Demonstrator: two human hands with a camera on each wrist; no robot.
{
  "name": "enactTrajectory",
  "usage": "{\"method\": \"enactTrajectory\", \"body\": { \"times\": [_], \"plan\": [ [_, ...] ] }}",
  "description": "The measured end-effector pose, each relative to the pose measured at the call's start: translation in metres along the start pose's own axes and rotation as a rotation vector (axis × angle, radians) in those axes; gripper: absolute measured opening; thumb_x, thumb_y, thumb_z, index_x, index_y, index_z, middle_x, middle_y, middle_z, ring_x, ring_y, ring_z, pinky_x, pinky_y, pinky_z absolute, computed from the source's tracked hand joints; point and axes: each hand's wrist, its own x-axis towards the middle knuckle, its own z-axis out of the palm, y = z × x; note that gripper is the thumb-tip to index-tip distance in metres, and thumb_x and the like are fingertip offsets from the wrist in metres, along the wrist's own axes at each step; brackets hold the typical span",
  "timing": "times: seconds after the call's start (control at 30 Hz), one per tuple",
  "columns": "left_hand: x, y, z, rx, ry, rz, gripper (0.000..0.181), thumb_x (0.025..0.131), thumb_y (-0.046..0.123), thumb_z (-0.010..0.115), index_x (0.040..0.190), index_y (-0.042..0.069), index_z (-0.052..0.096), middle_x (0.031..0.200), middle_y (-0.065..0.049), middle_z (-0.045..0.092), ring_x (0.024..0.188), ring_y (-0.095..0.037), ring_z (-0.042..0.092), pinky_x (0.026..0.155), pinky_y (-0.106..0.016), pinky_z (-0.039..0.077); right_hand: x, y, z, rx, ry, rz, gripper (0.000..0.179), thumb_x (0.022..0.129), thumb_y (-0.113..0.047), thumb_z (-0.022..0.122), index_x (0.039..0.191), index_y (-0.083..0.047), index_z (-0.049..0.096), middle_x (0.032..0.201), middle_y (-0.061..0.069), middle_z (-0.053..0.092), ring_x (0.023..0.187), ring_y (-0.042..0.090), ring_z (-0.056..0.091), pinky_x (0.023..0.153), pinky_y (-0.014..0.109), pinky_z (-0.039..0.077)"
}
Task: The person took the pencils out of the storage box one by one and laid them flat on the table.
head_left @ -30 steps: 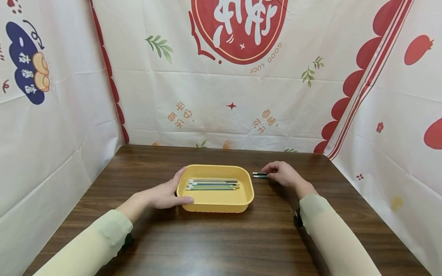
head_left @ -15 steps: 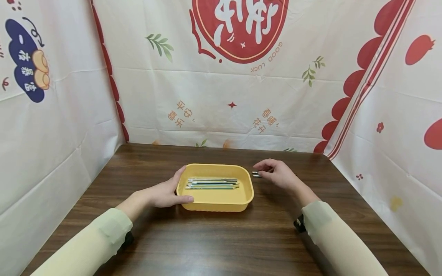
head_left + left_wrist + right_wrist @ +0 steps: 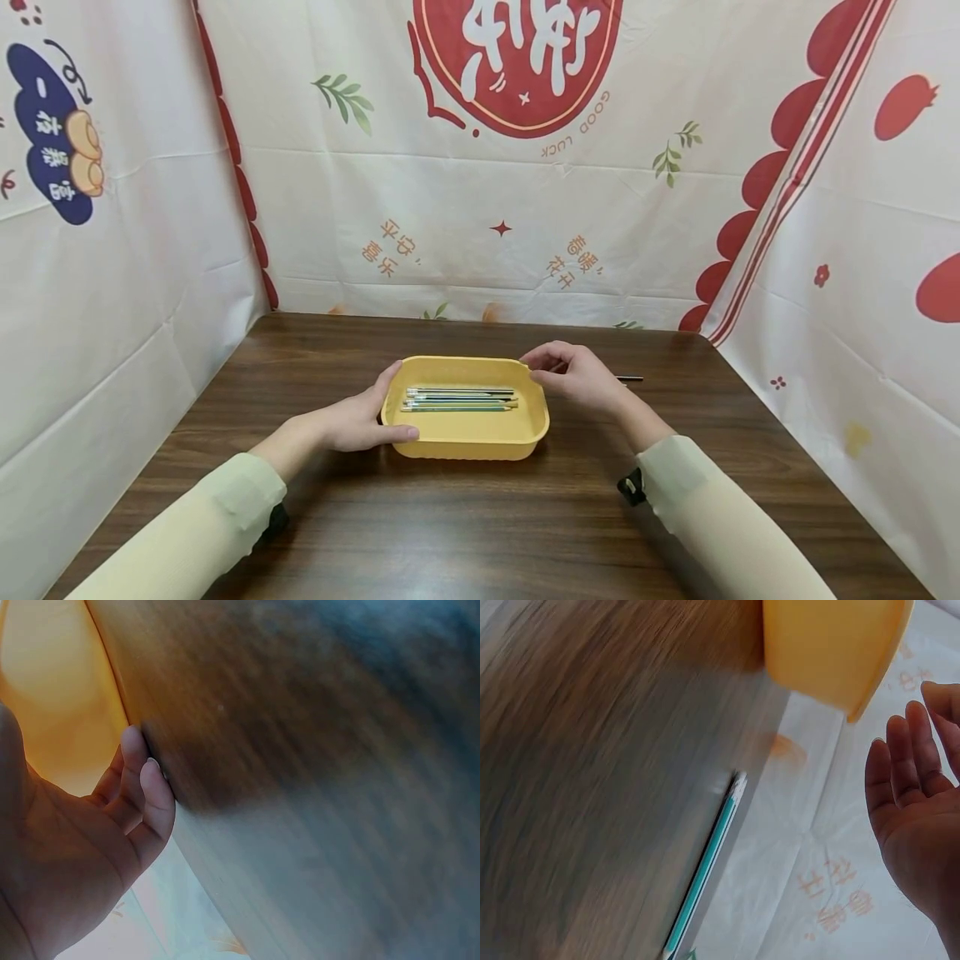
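Note:
A yellow plastic bin (image 3: pixel 471 450) stands on the table with several pencils (image 3: pixel 459 400) lying side by side in it. My left hand (image 3: pixel 358 418) holds the bin's left end, thumb over the front rim and fingers round the outer wall. Those fingers touch the wall in the left wrist view. My right hand (image 3: pixel 577 377) hovers by the bin's back right corner, fingers loosely bent; nothing shows in its grasp. Below it, loose pencils (image 3: pixel 709 866) lie on the table in the right wrist view. In the head view the hand hides all but the end of a pencil (image 3: pixel 630 378).
The dark wooden table (image 3: pixel 450 533) reaches back to a printed white cloth (image 3: pixel 450 192) hung behind it. Similar cloth walls rise along the left and right sides.
My right hand has moved left from the loose pencils to the bin's right corner, uncovering a pencil end on its right. My left hand and the bin have stayed in place.

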Motion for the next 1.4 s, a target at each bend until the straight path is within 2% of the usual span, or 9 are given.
{"method": "enactTrajectory", "body": {
  "times": [0.17,0.43,0.8,1.07,1.4],
  "plan": [
    [0.000,-0.001,0.000,0.002,0.000,0.002,0.130,0.097,0.069,0.073,0.175,0.015,-0.016,0.178,-0.031,0.024,0.157,-0.041,0.044,0.126,-0.063,0.036,0.005,-0.011,0.009,-0.006,-0.012,-0.036,0.021,0.104,-0.019,0.076,0.124,-0.019,0.080,0.114,0.004,0.075,0.099,0.020,0.067,0.086,0.034,0.056],
    [0.000,-0.001,0.000,-0.002,0.000,-0.005,0.131,0.097,0.069,0.074,0.175,0.015,-0.015,0.178,-0.031,0.022,0.159,-0.042,0.041,0.127,-0.063,0.035,0.015,-0.022,0.026,0.009,-0.056,-0.086,0.020,0.105,-0.015,0.075,0.124,-0.017,0.080,0.119,0.005,0.076,0.102,0.020,0.067,0.090,0.036,0.055],
    [0.001,-0.001,0.001,-0.005,-0.002,-0.014,0.131,0.096,0.070,0.074,0.176,0.016,-0.016,0.178,-0.030,0.024,0.158,-0.042,0.042,0.127,-0.064,0.036,0.027,-0.029,0.051,0.063,-0.110,-0.086,0.025,0.104,-0.012,0.075,0.128,-0.005,0.078,0.116,0.007,0.076,0.101,0.019,0.066,0.087,0.032,0.056],
    [0.001,-0.001,0.001,-0.005,-0.003,-0.016,0.130,0.096,0.070,0.073,0.176,0.017,-0.016,0.178,-0.030,0.024,0.158,-0.043,0.042,0.127,-0.064,0.035,0.033,-0.028,0.062,0.067,-0.177,-0.095,0.036,0.102,-0.014,0.080,0.136,-0.005,0.073,0.130,0.017,0.071,0.106,0.020,0.066,0.088,0.032,0.057],
    [0.000,0.000,-0.001,-0.008,-0.006,-0.011,0.130,0.096,0.070,0.073,0.175,0.016,-0.015,0.177,-0.030,0.025,0.158,-0.042,0.043,0.128,-0.064,0.035,0.040,-0.029,0.071,0.042,-0.189,-0.081,0.040,0.101,-0.017,0.081,0.139,-0.007,0.073,0.132,0.015,0.072,0.106,0.020,0.067,0.095,0.037,0.058]
  ]
}}
